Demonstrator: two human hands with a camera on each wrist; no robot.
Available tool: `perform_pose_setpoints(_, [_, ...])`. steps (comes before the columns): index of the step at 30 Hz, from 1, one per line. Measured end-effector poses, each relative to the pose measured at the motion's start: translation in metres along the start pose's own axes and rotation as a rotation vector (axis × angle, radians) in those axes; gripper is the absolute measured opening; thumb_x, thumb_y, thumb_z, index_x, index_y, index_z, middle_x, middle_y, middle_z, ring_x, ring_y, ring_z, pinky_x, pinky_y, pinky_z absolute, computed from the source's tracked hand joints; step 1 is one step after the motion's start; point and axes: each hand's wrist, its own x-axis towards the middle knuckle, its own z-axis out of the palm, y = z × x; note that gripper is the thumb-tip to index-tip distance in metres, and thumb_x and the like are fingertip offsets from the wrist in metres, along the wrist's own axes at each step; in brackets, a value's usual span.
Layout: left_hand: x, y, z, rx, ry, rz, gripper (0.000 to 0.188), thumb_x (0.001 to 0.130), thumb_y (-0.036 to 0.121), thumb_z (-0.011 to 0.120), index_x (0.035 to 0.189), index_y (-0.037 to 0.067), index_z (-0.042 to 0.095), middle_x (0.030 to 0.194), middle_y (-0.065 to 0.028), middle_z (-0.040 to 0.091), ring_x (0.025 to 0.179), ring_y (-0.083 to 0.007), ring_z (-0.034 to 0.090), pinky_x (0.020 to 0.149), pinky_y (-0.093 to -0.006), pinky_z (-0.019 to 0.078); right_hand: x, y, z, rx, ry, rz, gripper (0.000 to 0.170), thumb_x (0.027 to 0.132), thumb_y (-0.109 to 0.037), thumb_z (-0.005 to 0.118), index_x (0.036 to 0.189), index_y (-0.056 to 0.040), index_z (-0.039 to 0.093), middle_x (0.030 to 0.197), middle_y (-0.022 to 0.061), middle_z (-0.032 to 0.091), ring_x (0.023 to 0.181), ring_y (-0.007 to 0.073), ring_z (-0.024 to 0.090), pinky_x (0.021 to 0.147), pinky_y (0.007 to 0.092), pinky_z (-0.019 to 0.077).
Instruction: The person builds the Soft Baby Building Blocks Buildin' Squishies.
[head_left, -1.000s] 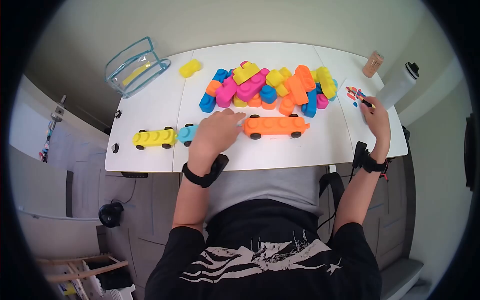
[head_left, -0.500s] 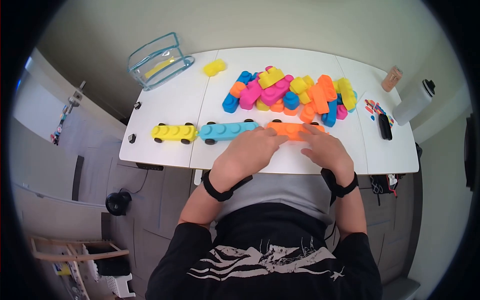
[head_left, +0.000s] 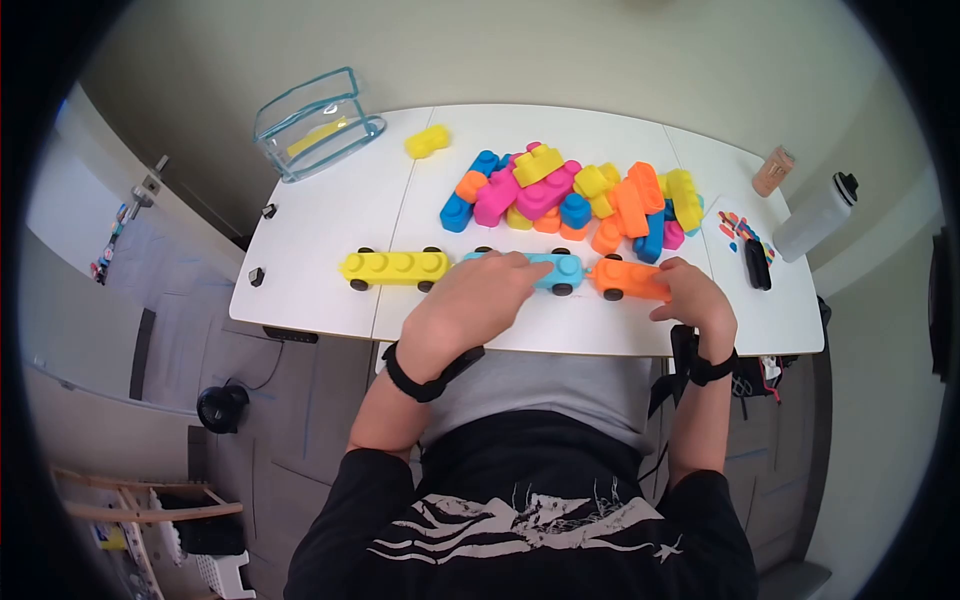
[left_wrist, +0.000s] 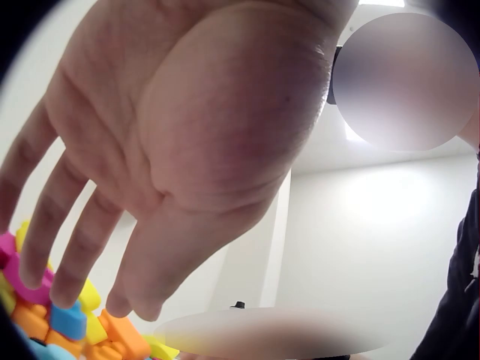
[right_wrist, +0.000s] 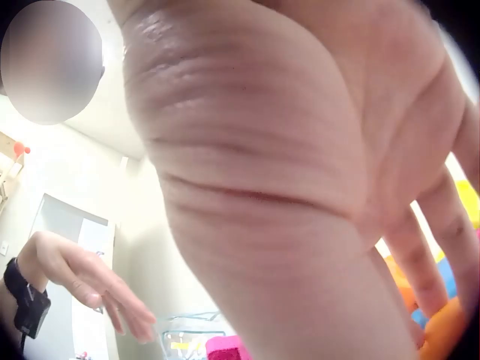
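Note:
Three wheeled block cars stand in a row in the head view: a yellow one [head_left: 395,266] at the left, a light blue one [head_left: 565,268] in the middle and an orange one [head_left: 625,278] at the right. The left hand [head_left: 480,300] lies over the light blue car, hiding part of it, fingers extended and fingertips at its top. At the orange car's right end, the right hand [head_left: 700,300] grips it between fingers and thumb. In the left wrist view the left hand [left_wrist: 187,135] has loosely straight fingers. The right hand [right_wrist: 285,165] reaches toward an orange surface [right_wrist: 442,334].
A pile of colourful blocks [head_left: 545,195] lies behind the cars. A clear bag [head_left: 315,130] and a loose yellow block [head_left: 427,141] are at the back left. At the right are small coloured pieces [head_left: 735,228], a black object [head_left: 758,264], a white bottle [head_left: 815,222] and a tan can [head_left: 773,172].
The right hand has come from the small pieces to the orange car and then moved to its right end. All three cars have shifted right, and the left hand now covers the light blue car.

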Motion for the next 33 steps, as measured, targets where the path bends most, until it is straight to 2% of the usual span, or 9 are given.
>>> perform_pose_setpoints(3, [-0.002, -0.004, 0.001, -0.008, 0.027, -0.010, 0.043, 0.103, 0.015, 0.062, 0.145, 0.010, 0.062, 0.133, -0.0139, 0.069, 0.124, -0.0351, 0.064, 0.103, -0.0433, 0.0531, 0.001, 0.026, -0.001, -0.064, 0.031, 0.025, 0.059, 0.067, -0.023, 0.097, 0.116, -0.0010, 0.073, 0.123, 0.0159, 0.070, 0.115, 0.0344, 0.068, 0.095, 0.0406, 0.0562])
perform_pose_setpoints(8, [0.000, -0.002, -0.002, -0.028, 0.053, -0.027, 0.046, 0.103, 0.016, 0.063, 0.148, 0.013, 0.060, 0.134, -0.0154, 0.069, 0.124, -0.0352, 0.064, 0.103, -0.0435, 0.0530, -0.002, 0.069, -0.001, 0.098, 0.030, 0.177, 0.060, 0.070, -0.025, 0.093, 0.121, 0.0029, 0.075, 0.135, 0.0204, 0.067, 0.123, 0.0373, 0.065, 0.104, 0.0397, 0.0532])
perform_pose_setpoints(10, [0.000, -0.002, -0.005, -0.029, 0.037, -0.035, 0.047, 0.103, 0.016, 0.065, 0.149, 0.013, 0.059, 0.134, -0.0155, 0.069, 0.123, -0.0358, 0.065, 0.103, -0.0438, 0.0531, -0.003, 0.076, -0.002, 0.075, 0.047, 0.203, 0.067, 0.068, -0.027, 0.099, 0.123, -0.0012, 0.072, 0.119, 0.0150, 0.074, 0.110, 0.0332, 0.071, 0.092, 0.0401, 0.0571])
perform_pose_setpoints(13, [-0.001, -0.004, -0.007, -0.007, 0.042, -0.031, 0.047, 0.103, 0.016, 0.065, 0.150, 0.012, 0.058, 0.134, -0.0155, 0.069, 0.122, -0.0361, 0.065, 0.103, -0.0439, 0.0531, -0.012, 0.082, -0.007, 0.077, 0.091, 0.254, 0.064, 0.069, -0.031, 0.098, 0.121, -0.0021, 0.074, 0.118, 0.0149, 0.074, 0.109, 0.0323, 0.072, 0.092, 0.0401, 0.0572])
perform_pose_setpoints(16, [-0.003, -0.006, -0.009, -0.006, 0.057, -0.028, 0.048, 0.103, 0.016, 0.065, 0.150, 0.012, 0.057, 0.133, -0.0161, 0.069, 0.121, -0.0365, 0.065, 0.103, -0.0441, 0.0532, -0.018, 0.081, -0.022, 0.082, -0.019, 0.325, 0.054, 0.077, -0.027, 0.090, 0.122, -0.0007, 0.076, 0.143, 0.0162, 0.066, 0.122, 0.0336, 0.067, 0.104, 0.0378, 0.0535])
perform_pose_setpoints(20, [-0.003, -0.006, -0.011, -0.014, 0.048, -0.044, 0.048, 0.103, 0.016, 0.065, 0.150, 0.013, 0.058, 0.132, -0.0166, 0.070, 0.121, -0.0368, 0.065, 0.101, -0.0444, 0.0536, -0.022, 0.126, -0.020, 0.186, 0.019, 0.305, 0.048, 0.081, -0.030, 0.087, 0.120, -0.0040, 0.077, 0.142, 0.0157, 0.066, 0.119, 0.0316, 0.069, 0.100, 0.0377, 0.0544])
perform_pose_setpoints(26, [-0.004, -0.015, -0.012, -0.034, 0.068, -0.062, 0.047, 0.102, 0.016, 0.066, 0.149, 0.012, 0.059, 0.131, -0.0167, 0.070, 0.119, -0.0370, 0.066, 0.101, -0.0443, 0.0538, -0.013, 0.238, 0.013, 0.120, 0.475, 0.365, 0.033, 0.095, -0.031, 0.075, 0.111, -0.0035, 0.078, 0.130, 0.0192, 0.071, 0.112, 0.0300, 0.069, 0.098, 0.0383, 0.0532])
perform_pose_setpoints(30, [-0.003, -0.019, -0.010, -0.025, 0.073, -0.067, 0.047, 0.102, 0.017, 0.067, 0.148, 0.012, 0.059, 0.131, -0.0172, 0.071, 0.119, -0.0372, 0.067, 0.101, -0.0442, 0.0540, -0.008, 0.266, 0.022, 0.123, 0.398, 0.408, 0.035, 0.097, -0.034, 0.072, 0.115, -0.0044, 0.078, 0.121, 0.0152, 0.074, 0.104, 0.0276, 0.070, 0.089, 0.0380, 0.0568])
perform_pose_setpoints(33, [-0.002, -0.021, -0.009, -0.018, 0.080, -0.053, 0.048, 0.102, 0.017, 0.067, 0.148, 0.012, 0.059, 0.131, -0.0176, 0.071, 0.119, -0.0374, 0.067, 0.101, -0.0443, 0.0542, -0.014, 0.253, 0.012, 0.336, 0.218, 0.615, 0.038, 0.098, -0.037, 0.069, 0.118, -0.0056, 0.078, 0.114, 0.0131, 0.075, 0.097, 0.0247, 0.072, 0.078, 0.0359, 0.0597])
